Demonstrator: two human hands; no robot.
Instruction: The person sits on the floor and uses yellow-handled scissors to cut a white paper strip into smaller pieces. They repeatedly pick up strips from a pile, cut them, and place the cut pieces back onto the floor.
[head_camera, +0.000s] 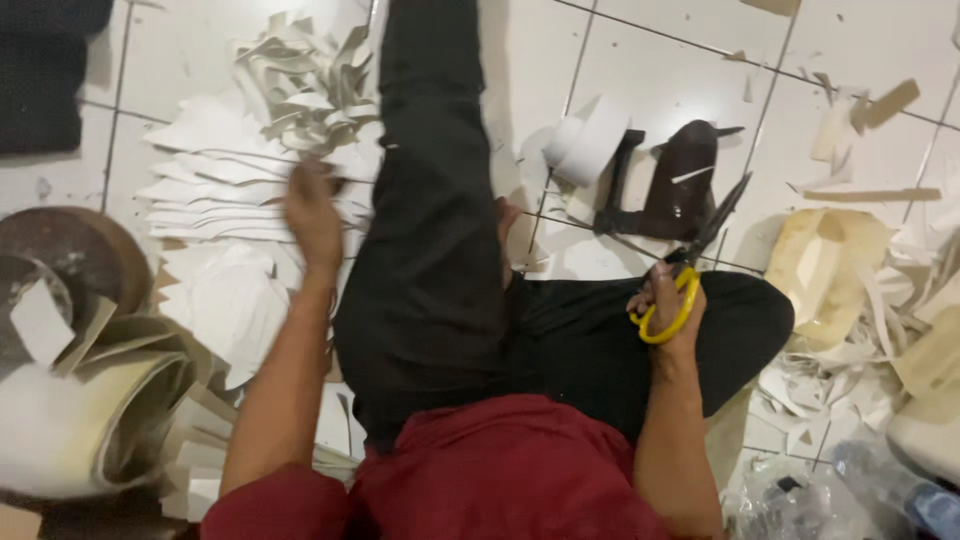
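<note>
Yellow-handled scissors (690, 262) (dark blades), white paper cutouts (215, 200), black trousers (430, 230).

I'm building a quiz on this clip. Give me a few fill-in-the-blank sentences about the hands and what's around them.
1. The right hand holds scissors with ____ handles.
2. The left hand reaches into a stack of ____ cut sheets.
3. The person sits on a ____ floor.

Missing words: yellow; white; tiled

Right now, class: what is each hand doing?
Left hand: reaching onto the stack of white cut sheets; grip cannot be told.
Right hand: closed on yellow-handled scissors.
</note>
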